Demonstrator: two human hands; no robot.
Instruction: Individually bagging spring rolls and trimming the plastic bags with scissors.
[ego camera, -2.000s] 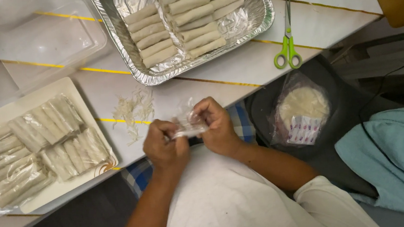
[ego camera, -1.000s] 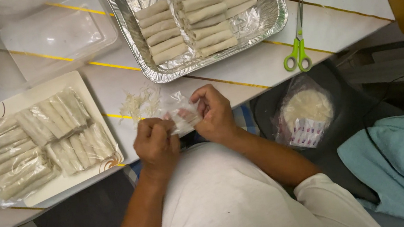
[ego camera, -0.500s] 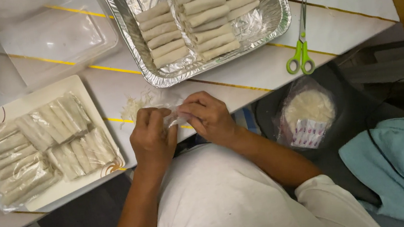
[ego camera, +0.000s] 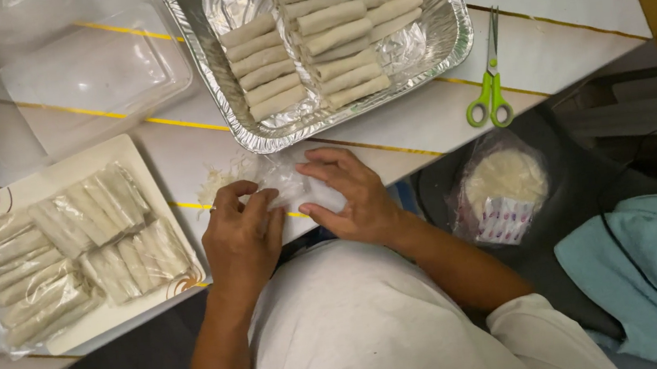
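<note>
White table (ego camera: 419, 118): both hands, left hand (ego camera: 243, 238) and right hand (ego camera: 350, 194), pinch the plastic wrapper (ego camera: 287, 179) between curled fingertips.

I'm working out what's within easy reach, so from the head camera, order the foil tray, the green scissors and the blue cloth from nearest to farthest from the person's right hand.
From the right hand:
1. Foil tray, just beyond the fingers, up the table.
2. Green scissors, on the table to the right.
3. Blue cloth, off the table, far right and low.

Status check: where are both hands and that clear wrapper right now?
Left hand and right hand both grip the clear wrapper at the table edge. Foil tray just beyond, apart.
</note>
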